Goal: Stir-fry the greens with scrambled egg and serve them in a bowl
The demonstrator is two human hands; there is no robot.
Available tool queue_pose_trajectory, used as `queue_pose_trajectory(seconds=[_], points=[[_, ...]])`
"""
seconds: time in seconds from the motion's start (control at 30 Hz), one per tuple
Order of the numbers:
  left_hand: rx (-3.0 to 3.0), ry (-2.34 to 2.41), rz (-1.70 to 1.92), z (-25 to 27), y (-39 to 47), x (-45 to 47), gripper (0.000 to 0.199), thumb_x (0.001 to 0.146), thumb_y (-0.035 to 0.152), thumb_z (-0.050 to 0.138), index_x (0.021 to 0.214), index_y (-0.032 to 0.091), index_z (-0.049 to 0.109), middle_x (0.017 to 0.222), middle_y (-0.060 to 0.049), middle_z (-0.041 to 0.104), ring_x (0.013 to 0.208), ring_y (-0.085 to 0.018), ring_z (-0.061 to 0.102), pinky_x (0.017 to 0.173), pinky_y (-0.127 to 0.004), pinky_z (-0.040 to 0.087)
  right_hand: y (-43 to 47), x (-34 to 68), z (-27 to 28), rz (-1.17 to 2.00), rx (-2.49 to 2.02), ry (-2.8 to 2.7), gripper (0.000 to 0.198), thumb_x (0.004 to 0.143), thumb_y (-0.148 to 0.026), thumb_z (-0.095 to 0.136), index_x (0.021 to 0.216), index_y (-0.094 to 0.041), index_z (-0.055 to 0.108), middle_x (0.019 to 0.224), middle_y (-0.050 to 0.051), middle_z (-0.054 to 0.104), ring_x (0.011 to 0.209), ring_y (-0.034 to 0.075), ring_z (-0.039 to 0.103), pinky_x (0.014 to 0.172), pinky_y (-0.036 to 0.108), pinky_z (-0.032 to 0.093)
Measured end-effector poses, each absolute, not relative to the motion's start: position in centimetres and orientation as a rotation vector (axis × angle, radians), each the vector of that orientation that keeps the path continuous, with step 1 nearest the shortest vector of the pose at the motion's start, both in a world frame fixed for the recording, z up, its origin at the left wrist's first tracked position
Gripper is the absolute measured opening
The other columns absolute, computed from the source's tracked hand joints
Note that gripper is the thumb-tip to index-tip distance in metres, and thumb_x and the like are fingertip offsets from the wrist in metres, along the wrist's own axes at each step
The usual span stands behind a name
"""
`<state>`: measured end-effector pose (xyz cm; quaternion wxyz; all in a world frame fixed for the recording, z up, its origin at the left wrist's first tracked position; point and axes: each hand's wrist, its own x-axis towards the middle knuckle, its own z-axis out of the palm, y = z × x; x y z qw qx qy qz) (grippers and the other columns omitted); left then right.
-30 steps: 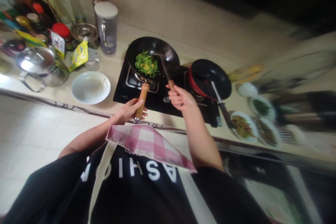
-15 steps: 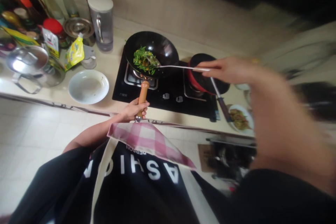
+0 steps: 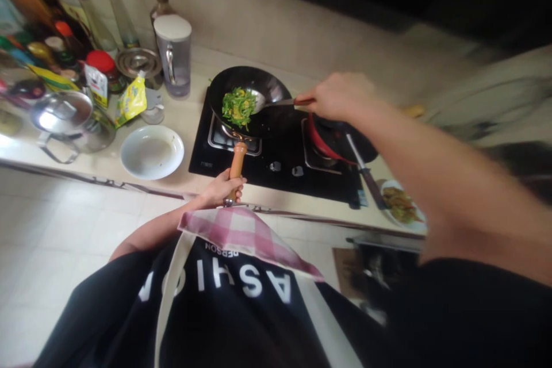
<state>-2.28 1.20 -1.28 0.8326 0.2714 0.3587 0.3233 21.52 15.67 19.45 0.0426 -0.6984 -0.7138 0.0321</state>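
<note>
A black wok (image 3: 271, 86) sits over the left burner with chopped greens and yellow bits (image 3: 239, 108) heaped in its left part. My left hand (image 3: 224, 186) is wrapped round the wok's wooden handle (image 3: 238, 158) near the counter's front edge. Above the right side of the wok, my right hand (image 3: 338, 95) grips the handle end of a metal spatula (image 3: 278, 103). The spatula's blade lies low in the wok at the right edge of the greens. Part of the spatula's grip is hidden by my fingers.
A red-sided pan (image 3: 321, 141) with a dark handle stands on the right burner of the stove (image 3: 259, 172). A plate of cooked food (image 3: 403, 207) is at the right. Left are a white bowl (image 3: 152, 152), lidded pot (image 3: 64, 118), water pitcher (image 3: 175, 57) and several bottles.
My right hand has moved left towards the wok, and the spatula now reaches in more steeply beside the greens. The greens are bunched more compactly. My left hand keeps its hold on the handle.
</note>
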Motion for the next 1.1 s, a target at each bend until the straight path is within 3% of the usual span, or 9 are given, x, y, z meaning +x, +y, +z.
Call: queue_pose_trajectory(seconds=[0.13, 0.3, 0.47, 0.6, 0.73, 0.87, 0.97, 1.1], points=[[0.569, 0.796, 0.717, -1.7, 1.3, -3.0, 0.038, 0.086, 0.035, 0.077, 0.104, 0.02, 0.046, 0.079, -0.001, 0.062, 0.062, -0.016, 0.067, 0.057, -0.035, 0.062, 13.6, 21.2, 21.9, -0.458, -2.472, -2.493, 0.039, 0.099, -0.017, 0.058, 0.135, -0.026, 0.07, 0.133, 0.015, 0.065, 0.125, 0.034, 0.058, 0.099, 0.049, 0.043], [0.575, 0.774, 0.7, -2.0, 1.4, -3.2, 0.037, 0.089, 0.036, 0.075, 0.104, 0.02, 0.045, 0.085, -0.005, 0.066, 0.074, -0.024, 0.073, 0.06, -0.042, 0.064, 15.6, 21.0, 20.3, -0.664, -2.498, -2.531, 0.039, 0.104, -0.014, 0.047, 0.136, -0.022, 0.068, 0.128, 0.016, 0.066, 0.122, 0.03, 0.06, 0.095, 0.043, 0.044], [0.623, 0.795, 0.706, -2.6, 1.2, -4.3, 0.047, 0.085, 0.049, 0.076, 0.112, 0.021, 0.05, 0.095, -0.008, 0.068, 0.083, -0.029, 0.076, 0.064, -0.043, 0.064, 15.9, 19.7, 20.7, -0.59, -2.37, -2.564, 0.037, 0.103, -0.03, 0.056, 0.134, -0.015, 0.069, 0.122, 0.014, 0.069, 0.119, 0.025, 0.063, 0.096, 0.036, 0.045], [0.504, 0.943, 0.777, -3.4, 1.3, -6.9, 0.037, 0.088, 0.043, 0.074, 0.107, 0.018, 0.053, 0.091, -0.007, 0.068, 0.073, -0.025, 0.074, 0.062, -0.04, 0.063, 17.6, 21.7, 25.8, -0.461, -2.555, -2.504, 0.048, 0.081, -0.05, 0.076, 0.122, -0.024, 0.076, 0.127, 0.006, 0.07, 0.122, 0.025, 0.063, 0.098, 0.038, 0.046], [0.304, 1.032, 0.875, -4.7, 1.1, -9.5, 0.018, 0.097, 0.028, 0.062, 0.1, 0.012, 0.054, 0.083, -0.009, 0.069, 0.076, -0.026, 0.076, 0.07, -0.043, 0.064, 20.1, 22.9, 26.7, -0.105, -2.374, -2.841, 0.052, 0.08, -0.052, 0.068, 0.122, -0.022, 0.074, 0.12, -0.002, 0.073, 0.095, 0.009, 0.07, 0.091, 0.028, 0.048], [0.202, 1.18, 1.058, -6.1, -0.1, -12.4, 0.01, 0.099, 0.016, 0.057, 0.093, 0.008, 0.057, 0.078, -0.012, 0.071, 0.071, -0.022, 0.075, 0.072, -0.036, 0.064, 21.5, 21.7, 23.6, 0.295, -2.252, -2.851, 0.054, 0.075, -0.044, 0.078, 0.12, -0.014, 0.074, 0.098, 0.001, 0.077, 0.056, -0.002, 0.06, 0.077, 0.024, 0.053], [0.179, 1.245, 1.19, -6.3, -0.9, -14.8, 0.012, 0.098, 0.013, 0.055, 0.09, 0.006, 0.061, 0.08, -0.014, 0.072, 0.074, -0.02, 0.075, 0.077, -0.032, 0.064, 22.8, 22.0, 24.0, 0.283, -2.252, -2.874, 0.055, 0.071, -0.042, 0.082, 0.117, -0.013, 0.075, 0.091, 0.0, 0.077, 0.052, -0.002, 0.058, 0.073, 0.023, 0.053], [0.078, 1.294, 1.275, -6.7, -0.6, -17.5, 0.012, 0.097, 0.01, 0.054, 0.087, 0.006, 0.061, 0.081, -0.017, 0.073, 0.08, -0.021, 0.076, 0.082, -0.03, 0.064, 24.8, 23.3, 26.7, 0.253, -2.251, -2.95, 0.055, 0.078, -0.049, 0.072, 0.122, -0.016, 0.074, 0.097, 0.0, 0.076, 0.062, 0.002, 0.067, 0.074, 0.022, 0.052]])
